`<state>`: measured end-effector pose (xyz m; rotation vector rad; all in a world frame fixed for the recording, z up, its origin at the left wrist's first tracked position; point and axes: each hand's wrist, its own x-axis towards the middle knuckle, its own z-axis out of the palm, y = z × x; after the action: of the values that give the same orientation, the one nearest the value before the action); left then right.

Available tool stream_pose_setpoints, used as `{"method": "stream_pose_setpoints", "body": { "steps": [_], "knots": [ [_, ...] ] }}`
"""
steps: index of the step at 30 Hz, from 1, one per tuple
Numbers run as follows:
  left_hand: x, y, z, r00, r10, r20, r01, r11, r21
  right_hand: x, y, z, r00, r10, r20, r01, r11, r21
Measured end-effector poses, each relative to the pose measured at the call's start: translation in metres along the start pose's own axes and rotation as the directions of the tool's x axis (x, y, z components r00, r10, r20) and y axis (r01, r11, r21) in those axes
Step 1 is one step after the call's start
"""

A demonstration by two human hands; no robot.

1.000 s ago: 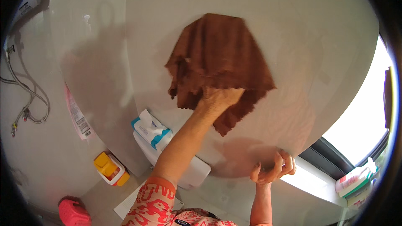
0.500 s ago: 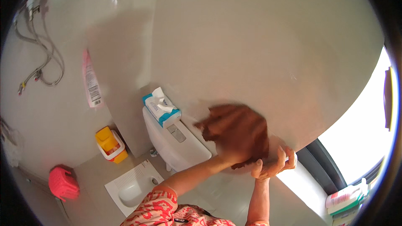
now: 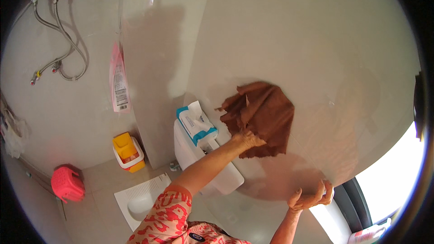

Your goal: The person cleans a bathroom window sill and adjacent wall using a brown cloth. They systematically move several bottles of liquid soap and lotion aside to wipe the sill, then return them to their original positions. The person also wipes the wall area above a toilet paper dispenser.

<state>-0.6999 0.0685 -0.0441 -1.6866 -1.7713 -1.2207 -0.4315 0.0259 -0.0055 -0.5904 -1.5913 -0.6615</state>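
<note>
A brown cloth (image 3: 271,110) with ragged edges is spread against the grey tiled wall (image 3: 312,40) in front of me. My left hand (image 3: 249,140) grips its lower part, with the fingers partly hidden in the folds. Lower and to the right, my right hand (image 3: 313,196) is lifted near the window, fingers bent and apart, with nothing in it. A pack of tissues (image 3: 197,124) in white and blue lies on the white toilet tank (image 3: 230,176), just left of the cloth.
A squat toilet (image 3: 138,203) is set in the floor. Further left are a yellow bin (image 3: 128,151) and a red plastic stool (image 3: 68,184). A pink packet (image 3: 119,81) and metal hoses (image 3: 68,45) hang on the left wall. Bottles (image 3: 370,234) stand by the window.
My left hand has moved the cloth up the wall, away from my right hand, and the cloth lies more spread. The view has shifted, so the tank and bin appear further right.
</note>
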Motion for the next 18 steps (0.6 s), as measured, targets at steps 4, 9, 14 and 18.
{"method": "stream_pose_setpoints", "body": {
  "steps": [4,9,14,18],
  "knots": [
    [0.038,-0.058,-0.022,0.998,-0.064,-0.016,0.065,0.998,0.017,0.006,-0.001,0.003,0.998,-0.068,0.011,0.069,0.995,-0.078],
    [0.066,-0.123,-0.037,0.988,-0.155,-0.004,0.155,0.988,0.001,0.004,0.001,0.004,0.998,-0.060,-0.010,0.059,0.989,-0.132],
    [0.066,-0.176,-0.042,0.954,-0.301,0.010,0.301,0.954,-0.002,0.011,-0.004,0.009,0.993,-0.118,0.011,0.118,0.977,-0.179],
    [0.059,-0.173,-0.029,0.920,-0.390,0.038,0.390,0.921,-0.008,0.014,-0.007,0.012,0.992,-0.127,0.007,0.126,0.978,-0.164]
  ]
}}
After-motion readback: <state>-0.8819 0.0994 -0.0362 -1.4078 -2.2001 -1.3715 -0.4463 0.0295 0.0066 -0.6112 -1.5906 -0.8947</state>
